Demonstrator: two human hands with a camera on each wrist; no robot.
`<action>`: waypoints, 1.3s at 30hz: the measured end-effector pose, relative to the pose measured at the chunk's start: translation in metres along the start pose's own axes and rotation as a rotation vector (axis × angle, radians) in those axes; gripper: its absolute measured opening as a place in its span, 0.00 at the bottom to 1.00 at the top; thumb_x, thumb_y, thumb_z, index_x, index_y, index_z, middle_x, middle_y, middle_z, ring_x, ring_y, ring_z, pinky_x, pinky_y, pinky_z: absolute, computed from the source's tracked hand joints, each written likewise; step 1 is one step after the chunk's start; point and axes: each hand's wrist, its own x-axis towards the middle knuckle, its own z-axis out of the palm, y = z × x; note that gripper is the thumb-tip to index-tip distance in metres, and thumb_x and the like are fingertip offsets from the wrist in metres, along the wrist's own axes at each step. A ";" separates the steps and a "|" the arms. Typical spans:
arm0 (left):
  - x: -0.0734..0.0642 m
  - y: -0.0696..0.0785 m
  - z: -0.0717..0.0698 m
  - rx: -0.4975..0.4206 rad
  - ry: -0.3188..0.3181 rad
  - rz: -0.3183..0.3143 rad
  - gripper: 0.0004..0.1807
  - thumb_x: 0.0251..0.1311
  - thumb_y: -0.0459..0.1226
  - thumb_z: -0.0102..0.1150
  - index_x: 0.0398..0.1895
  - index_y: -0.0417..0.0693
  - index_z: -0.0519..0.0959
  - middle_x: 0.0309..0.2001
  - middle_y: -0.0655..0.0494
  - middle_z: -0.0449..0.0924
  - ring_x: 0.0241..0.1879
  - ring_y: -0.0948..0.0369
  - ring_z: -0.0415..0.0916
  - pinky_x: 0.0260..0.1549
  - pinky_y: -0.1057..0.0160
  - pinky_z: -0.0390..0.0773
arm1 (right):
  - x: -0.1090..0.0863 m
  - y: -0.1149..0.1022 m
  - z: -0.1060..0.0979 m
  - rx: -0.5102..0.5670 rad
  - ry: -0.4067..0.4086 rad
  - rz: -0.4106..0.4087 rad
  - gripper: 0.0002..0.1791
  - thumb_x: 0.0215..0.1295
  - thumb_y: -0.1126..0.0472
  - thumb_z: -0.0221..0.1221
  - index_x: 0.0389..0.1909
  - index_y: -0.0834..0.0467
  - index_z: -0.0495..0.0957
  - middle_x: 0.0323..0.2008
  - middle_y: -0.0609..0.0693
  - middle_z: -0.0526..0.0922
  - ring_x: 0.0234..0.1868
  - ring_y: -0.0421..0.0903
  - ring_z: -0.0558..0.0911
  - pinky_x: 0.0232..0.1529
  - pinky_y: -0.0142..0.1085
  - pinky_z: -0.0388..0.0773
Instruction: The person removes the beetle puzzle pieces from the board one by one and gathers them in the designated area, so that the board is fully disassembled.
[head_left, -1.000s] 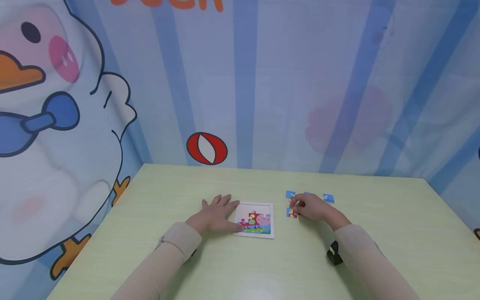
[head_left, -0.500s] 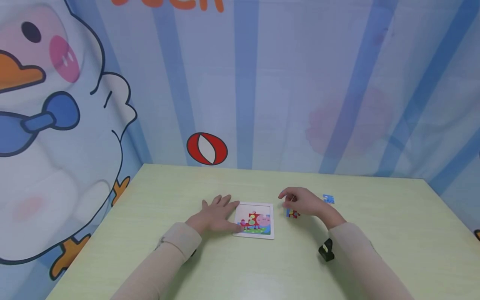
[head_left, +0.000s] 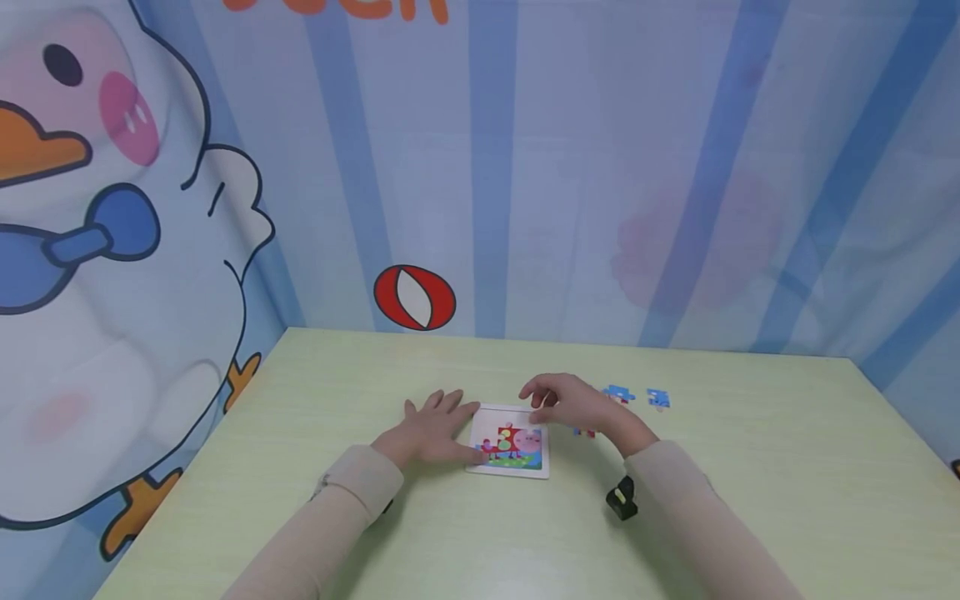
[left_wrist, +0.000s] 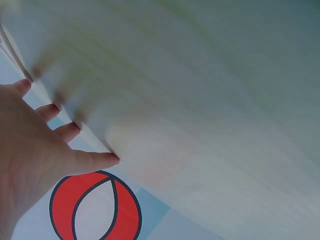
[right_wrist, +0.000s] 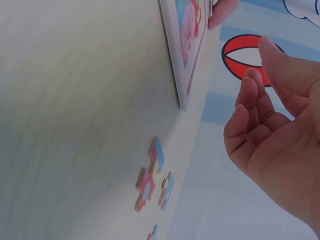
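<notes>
My left hand [head_left: 431,429] lies spread beside a square white-framed jigsaw puzzle [head_left: 480,409]. Its thumb rests on the lower left of the frame, and a fingertip touches the upper left edge. The lower part of the picture is filled with a pink pig in red. The upper part is bare white. My right hand [head_left: 573,404] hovers at the puzzle's upper right corner, fingers loosely bent, with a gap between index finger and thumb. In the right wrist view no piece shows in that right hand [right_wrist: 275,120]; its index finger is hidden behind the thumb.
Loose puzzle pieces lie right of the frame: a blue one [head_left: 618,392], another blue one [head_left: 658,398] and a partly hidden one [head_left: 583,432]. The right wrist view also shows a red piece [right_wrist: 145,187]. A printed cloth [head_left: 555,167] hangs behind the table [head_left: 750,467].
My right hand has moved left from the loose pieces to the puzzle's upper right corner, uncovering the middle blue piece again. The left hand and the frame have stayed in place.
</notes>
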 end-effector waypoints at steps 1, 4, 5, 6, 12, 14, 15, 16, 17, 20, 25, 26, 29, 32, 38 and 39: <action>0.000 0.000 0.000 0.001 0.001 0.001 0.48 0.53 0.67 0.53 0.75 0.60 0.56 0.76 0.49 0.48 0.74 0.43 0.42 0.61 0.26 0.44 | 0.001 -0.001 0.001 0.000 -0.006 -0.006 0.16 0.64 0.66 0.61 0.53 0.63 0.76 0.41 0.56 0.78 0.40 0.47 0.77 0.43 0.39 0.76; 0.000 -0.001 0.000 -0.001 0.003 0.003 0.48 0.53 0.67 0.53 0.75 0.60 0.56 0.76 0.49 0.48 0.74 0.43 0.42 0.61 0.25 0.44 | 0.002 -0.003 0.005 0.006 -0.011 -0.015 0.16 0.63 0.65 0.61 0.52 0.63 0.76 0.41 0.56 0.79 0.41 0.47 0.76 0.42 0.38 0.75; 0.000 0.000 0.000 -0.003 0.003 0.004 0.48 0.53 0.67 0.53 0.75 0.59 0.56 0.76 0.49 0.48 0.74 0.43 0.42 0.61 0.25 0.44 | 0.003 -0.003 0.006 0.012 -0.012 -0.017 0.16 0.63 0.65 0.62 0.52 0.63 0.77 0.41 0.56 0.79 0.40 0.47 0.76 0.42 0.37 0.75; 0.000 0.000 -0.001 -0.006 0.003 0.006 0.48 0.53 0.67 0.54 0.75 0.59 0.56 0.76 0.49 0.48 0.74 0.43 0.42 0.61 0.25 0.44 | 0.003 -0.004 0.007 0.015 -0.013 -0.016 0.16 0.63 0.65 0.62 0.52 0.63 0.77 0.41 0.56 0.79 0.40 0.47 0.76 0.42 0.37 0.75; 0.000 -0.001 -0.001 -0.005 -0.001 0.013 0.48 0.53 0.67 0.53 0.75 0.59 0.56 0.76 0.48 0.48 0.74 0.42 0.42 0.61 0.25 0.44 | 0.007 -0.008 0.014 0.005 -0.029 0.002 0.16 0.61 0.67 0.63 0.50 0.61 0.78 0.41 0.55 0.79 0.41 0.47 0.77 0.44 0.39 0.76; 0.000 -0.001 0.000 -0.002 -0.001 0.014 0.48 0.53 0.67 0.53 0.75 0.59 0.56 0.76 0.49 0.48 0.74 0.42 0.42 0.61 0.25 0.44 | 0.009 -0.008 0.016 0.005 -0.033 0.015 0.16 0.61 0.67 0.63 0.50 0.61 0.78 0.41 0.54 0.79 0.41 0.47 0.77 0.44 0.39 0.77; 0.000 -0.001 0.000 -0.004 0.000 0.015 0.48 0.53 0.67 0.53 0.75 0.59 0.56 0.76 0.48 0.48 0.74 0.42 0.42 0.60 0.25 0.44 | 0.010 -0.007 0.017 0.008 -0.033 0.023 0.16 0.61 0.67 0.63 0.50 0.61 0.78 0.41 0.54 0.79 0.41 0.47 0.77 0.44 0.39 0.77; 0.000 -0.002 0.000 -0.008 0.004 0.017 0.48 0.53 0.67 0.54 0.75 0.59 0.57 0.76 0.48 0.49 0.74 0.42 0.42 0.60 0.25 0.44 | 0.011 -0.006 0.018 0.009 -0.032 0.032 0.16 0.61 0.67 0.63 0.50 0.60 0.78 0.41 0.53 0.79 0.41 0.47 0.77 0.44 0.39 0.77; 0.000 -0.002 0.000 -0.009 0.005 0.018 0.47 0.53 0.67 0.54 0.74 0.59 0.57 0.76 0.48 0.49 0.74 0.42 0.43 0.60 0.24 0.44 | 0.012 -0.006 0.019 0.015 -0.033 0.044 0.16 0.60 0.68 0.63 0.50 0.60 0.78 0.41 0.53 0.79 0.41 0.47 0.77 0.44 0.39 0.77; 0.000 -0.002 0.001 -0.014 0.009 0.020 0.47 0.52 0.67 0.54 0.74 0.59 0.57 0.75 0.48 0.49 0.73 0.41 0.43 0.60 0.24 0.44 | 0.015 -0.002 0.023 0.026 -0.045 0.073 0.15 0.60 0.68 0.63 0.48 0.59 0.79 0.41 0.51 0.78 0.42 0.47 0.76 0.43 0.38 0.76; 0.000 -0.002 0.001 -0.016 0.006 0.017 0.47 0.53 0.66 0.54 0.74 0.59 0.57 0.76 0.48 0.49 0.74 0.42 0.43 0.60 0.24 0.44 | 0.019 0.003 0.029 0.046 -0.076 0.114 0.15 0.58 0.68 0.65 0.47 0.56 0.79 0.39 0.49 0.76 0.40 0.46 0.74 0.41 0.36 0.75; 0.000 -0.001 0.001 -0.015 0.006 0.017 0.47 0.53 0.66 0.54 0.74 0.59 0.57 0.76 0.48 0.49 0.74 0.42 0.43 0.60 0.24 0.44 | 0.020 0.004 0.030 0.049 -0.079 0.121 0.16 0.57 0.67 0.65 0.47 0.55 0.79 0.39 0.49 0.76 0.40 0.46 0.73 0.40 0.36 0.75; 0.000 -0.001 0.000 -0.012 0.005 0.013 0.47 0.53 0.66 0.54 0.74 0.59 0.57 0.76 0.48 0.48 0.74 0.42 0.42 0.60 0.25 0.44 | 0.021 0.004 0.032 0.033 -0.080 0.121 0.17 0.56 0.68 0.66 0.46 0.55 0.78 0.38 0.49 0.76 0.40 0.46 0.73 0.39 0.36 0.74; 0.000 -0.001 0.000 -0.012 0.007 0.008 0.47 0.53 0.66 0.54 0.75 0.59 0.57 0.76 0.49 0.48 0.74 0.42 0.42 0.60 0.25 0.44 | 0.022 0.001 0.032 0.012 -0.081 0.121 0.17 0.55 0.68 0.67 0.46 0.55 0.78 0.38 0.49 0.76 0.40 0.46 0.72 0.40 0.36 0.74; 0.000 -0.001 0.000 -0.015 0.008 0.008 0.48 0.53 0.66 0.54 0.75 0.58 0.57 0.76 0.49 0.48 0.74 0.42 0.42 0.61 0.25 0.44 | 0.024 0.002 0.032 -0.032 -0.097 0.115 0.18 0.54 0.67 0.68 0.46 0.57 0.78 0.38 0.49 0.76 0.39 0.46 0.72 0.42 0.36 0.73; 0.000 -0.001 0.000 -0.014 0.007 0.009 0.47 0.53 0.67 0.54 0.75 0.58 0.57 0.76 0.48 0.48 0.74 0.42 0.42 0.61 0.25 0.44 | 0.024 0.002 0.032 -0.040 -0.100 0.115 0.18 0.54 0.67 0.68 0.46 0.57 0.78 0.37 0.49 0.75 0.39 0.46 0.72 0.42 0.36 0.73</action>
